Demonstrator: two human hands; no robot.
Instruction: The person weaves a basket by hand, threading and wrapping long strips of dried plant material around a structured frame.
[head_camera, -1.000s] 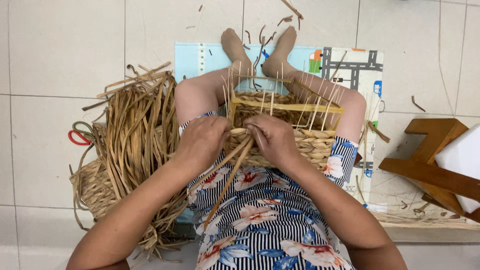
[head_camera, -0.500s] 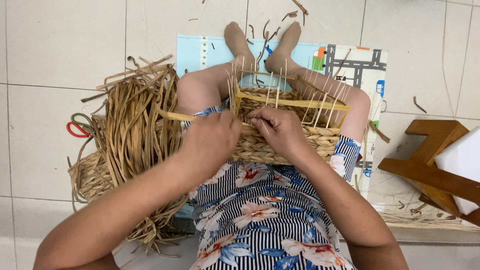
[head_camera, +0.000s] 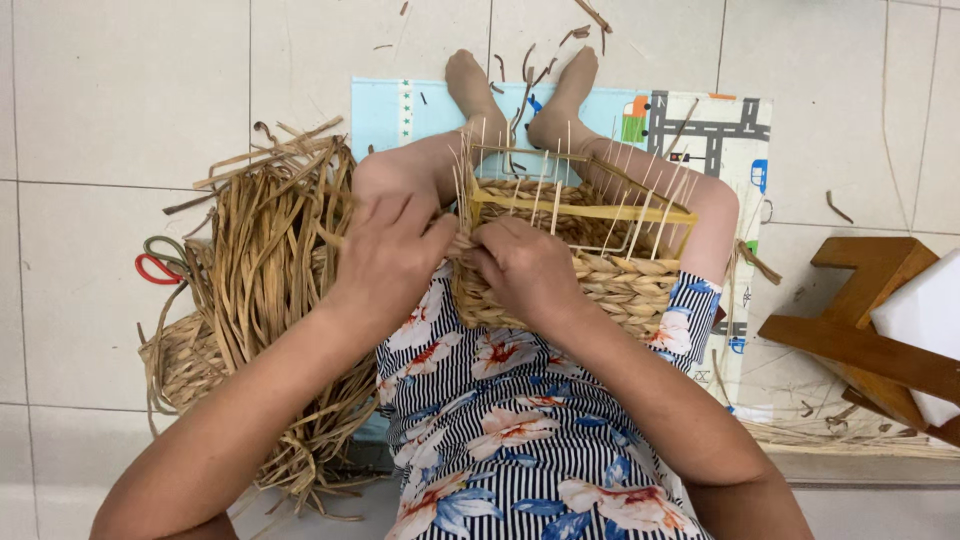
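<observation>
While earlier apart, hands (head_camera: 455, 260) together on basket (head_camera: 610, 285)

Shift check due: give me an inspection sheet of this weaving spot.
Surface: tiled floor with a play mat under the legs.
Job's things: half-woven basket on the lap, stakes upright; strand bundle at the left.
Clutter: scissors, strand scraps, wooden stool.
Grippers: left hand and right hand pinch strands at the basket's near rim.
Cables: nothing seen.
Surroundings: nothing seen.
</observation>
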